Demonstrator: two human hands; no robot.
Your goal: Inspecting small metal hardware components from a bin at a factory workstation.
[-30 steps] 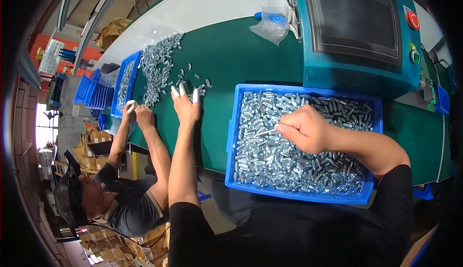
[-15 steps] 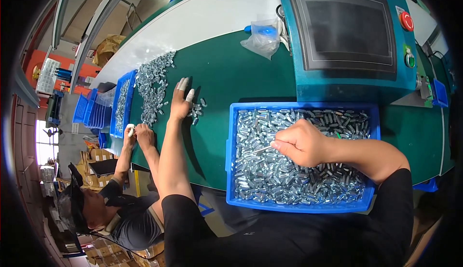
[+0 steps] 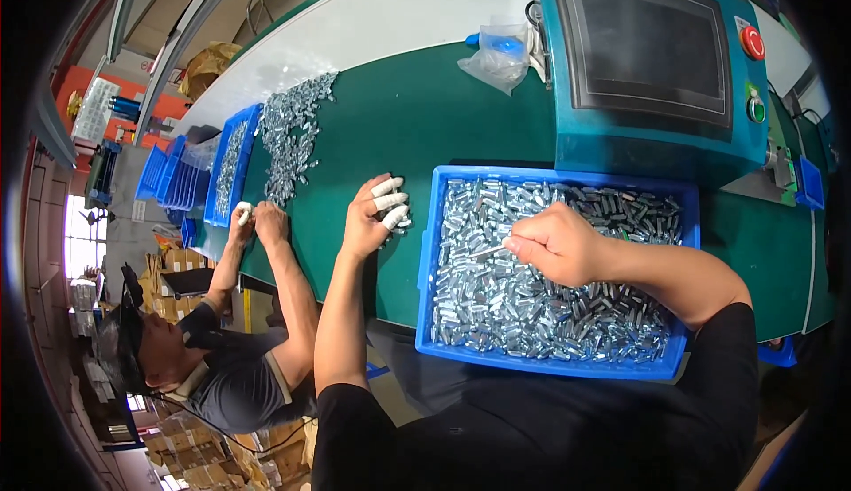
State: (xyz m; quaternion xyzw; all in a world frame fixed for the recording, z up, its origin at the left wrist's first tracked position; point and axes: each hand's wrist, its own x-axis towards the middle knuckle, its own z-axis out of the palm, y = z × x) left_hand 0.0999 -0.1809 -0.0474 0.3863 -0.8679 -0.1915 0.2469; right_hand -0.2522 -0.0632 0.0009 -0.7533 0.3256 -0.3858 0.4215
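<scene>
Right hand (image 3: 560, 245) pinches thin rod (image 3: 489, 251) over blue tray (image 3: 550, 366), left hand (image 3: 370, 218) loosely spread by metal pieces (image 3: 402, 224); teal machine (image 3: 656, 144) blocks tray's far side

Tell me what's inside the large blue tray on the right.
The large blue tray holds many small, shiny metal pieces. The right hand, gripping a thin rod, and the forearm hide some of the contents; the tray's bottom is covered, so unseen.

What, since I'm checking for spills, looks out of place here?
Loose metal pieces lie heaped on the table beside the narrow bin, outside any container, which could pass for a spill, though it may be deliberate. A few more lie by the left hand.
</scene>
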